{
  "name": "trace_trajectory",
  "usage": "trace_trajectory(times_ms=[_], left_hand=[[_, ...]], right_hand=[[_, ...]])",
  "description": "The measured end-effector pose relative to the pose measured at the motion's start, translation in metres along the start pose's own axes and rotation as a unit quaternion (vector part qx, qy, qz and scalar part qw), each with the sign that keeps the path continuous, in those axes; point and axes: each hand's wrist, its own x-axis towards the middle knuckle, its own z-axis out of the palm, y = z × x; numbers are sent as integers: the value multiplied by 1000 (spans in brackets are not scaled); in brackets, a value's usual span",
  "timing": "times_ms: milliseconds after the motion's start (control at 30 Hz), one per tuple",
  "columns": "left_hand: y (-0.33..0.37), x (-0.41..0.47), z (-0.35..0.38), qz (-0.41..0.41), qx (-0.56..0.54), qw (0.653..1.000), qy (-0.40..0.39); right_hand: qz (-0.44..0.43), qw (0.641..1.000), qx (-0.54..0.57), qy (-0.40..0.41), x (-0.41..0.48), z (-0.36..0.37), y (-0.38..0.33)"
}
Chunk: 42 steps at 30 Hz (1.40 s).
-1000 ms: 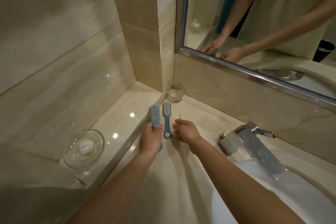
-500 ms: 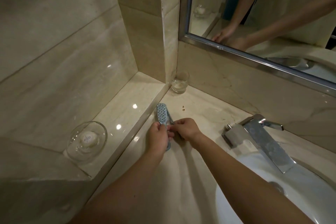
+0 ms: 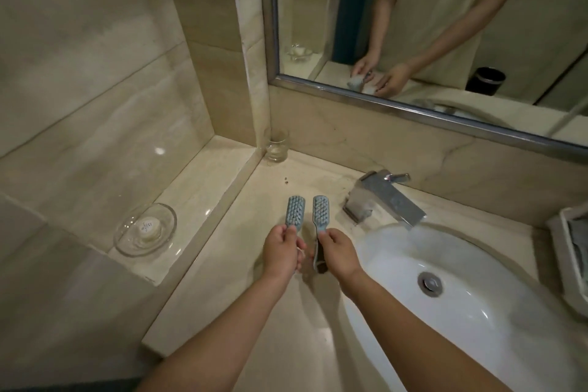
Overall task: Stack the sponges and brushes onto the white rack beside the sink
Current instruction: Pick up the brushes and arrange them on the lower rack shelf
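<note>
Since the earlier frame, both brushes have come apart: they were bunched together under the two hands, and each hand now carries one, bristle heads pointing away from the person, held side by side w/ a narrow gap between them. View has also swung right, so more of the sink and a tray at the right edge now show.

1. Left hand: fingers closed around the handle of the left brush. Head sticks out past the fingertips, bristles facing up.
2. Right hand: fingers closed around the handle of the right brush. Handle end shows below the thumb side; bristles face up.
3. Both brushes are held over the counter, left of the sink and near the base of the faucet. Contact w/ the counter cannot be told.
4. White rack: at the far right edge, right of the sink, partly cut off by the frame; well apart from both brushes. Contents too dim to identify.

Other items: glass in the back corner; clear soap dish w/ a round soap on the raised ledge at left; mirror above the backsplash reflects both arms.
</note>
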Motion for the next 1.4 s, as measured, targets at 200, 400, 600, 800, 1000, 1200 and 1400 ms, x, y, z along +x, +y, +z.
trace_trajectory(times_ms=[200, 400, 600, 800, 1000, 1200, 1400], left_hand=[[-3, -43, 38, 1, 3, 997, -72], [-10, -87, 90, 20, 52, 988, -145], [-14, -142, 156, 11, 71, 981, -181], [-21, -203, 222, 9, 78, 972, -220], [-33, -242, 276, -10, 99, 966, -238], [-40, -272, 328, 24, 128, 958, -254], [-28, -280, 377, 58, 113, 954, -273]], right_hand=[[18, 994, 92, 58, -49, -48, 24], [33, 977, 152, 145, -85, -112, 49], [26, 965, 171, 195, -125, -191, 74], [33, 958, 178, 222, -159, -265, 103], [29, 948, 174, 264, -181, -326, 133], [42, 944, 152, 291, -185, -386, 151], [58, 939, 162, 297, -174, -436, 150]])
